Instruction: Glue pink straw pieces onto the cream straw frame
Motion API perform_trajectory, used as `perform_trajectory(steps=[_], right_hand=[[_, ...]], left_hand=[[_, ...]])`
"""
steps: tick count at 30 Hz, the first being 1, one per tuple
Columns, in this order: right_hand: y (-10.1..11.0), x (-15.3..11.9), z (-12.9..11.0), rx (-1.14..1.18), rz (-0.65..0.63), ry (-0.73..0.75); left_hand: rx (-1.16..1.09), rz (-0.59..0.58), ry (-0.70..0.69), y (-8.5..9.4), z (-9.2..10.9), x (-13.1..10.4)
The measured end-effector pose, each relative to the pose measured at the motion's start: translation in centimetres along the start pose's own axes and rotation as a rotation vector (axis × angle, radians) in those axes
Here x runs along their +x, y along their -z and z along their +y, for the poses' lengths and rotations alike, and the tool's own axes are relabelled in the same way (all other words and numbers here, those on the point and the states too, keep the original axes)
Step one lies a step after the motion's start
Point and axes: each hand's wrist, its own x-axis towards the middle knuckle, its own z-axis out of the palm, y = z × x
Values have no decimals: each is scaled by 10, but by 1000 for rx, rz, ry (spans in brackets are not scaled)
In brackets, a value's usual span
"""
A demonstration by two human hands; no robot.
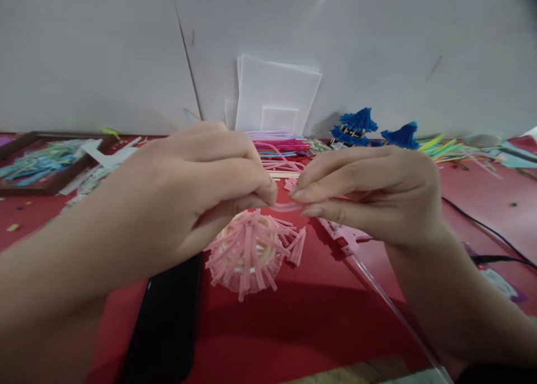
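Note:
Between my two hands a thin pink straw (pixel 285 207) is stretched level above the table. My left hand (pixel 210 177) pinches its left end and my right hand (pixel 361 188) pinches its right end, both with fingers closed. The ends inside the fingers are hidden. Just below my left fingertips stands a round craft piece (pixel 247 252), pale inside, with pink strips fanning down from its top. A small bunch of pink strips (pixel 297 247) lies against its right side. Under my right hand a pink glue gun or similar tool (pixel 346 236) lies, partly covered.
A black phone (pixel 168 322) lies beneath my left wrist. Pink and purple straws (pixel 281 145) are stacked at the back, before white sheets (pixel 279 90) leaning on the wall. Blue tasselled pieces (pixel 356 124) stand back right. A brown frame (pixel 42 188) sits left; a black cable (pixel 486 227) runs right.

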Motion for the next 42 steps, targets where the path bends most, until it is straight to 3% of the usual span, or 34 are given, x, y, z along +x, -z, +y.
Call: perform_trajectory(steps=[4, 7, 10, 14, 17, 18, 21, 25, 38, 42], right_hand=[[1, 1, 0, 83, -93, 3], [3, -1, -1, -7, -60, -5], [0, -7, -2, -126, 87, -8], [-12, -25, -4, -320, 268, 145], [-24, -43, -9, -444, 259, 237], [-28, -49, -11, -456, 228, 247], [-36, -61, -17, -474, 116, 223], [-42, -64, -17, -517, 141, 229], [-56, -68, -9, -422, 144, 121], [-58, -70, -6, -391, 150, 129]], left_hand=[[17, -14, -46, 2, 0, -1], [11, 40, 18, 2, 0, -2], [-19, 169, 169, -2, 4, -5], [-29, 302, 434, -14, 13, -24], [-32, 375, 661, -31, 22, -47], [-64, 370, 678, -37, 26, -54], [-191, 277, 694, -53, 36, -69], [-264, 266, 685, -63, 45, -71], [-280, 366, 624, -68, 38, -60], [-265, 346, 613, -68, 37, -56]])
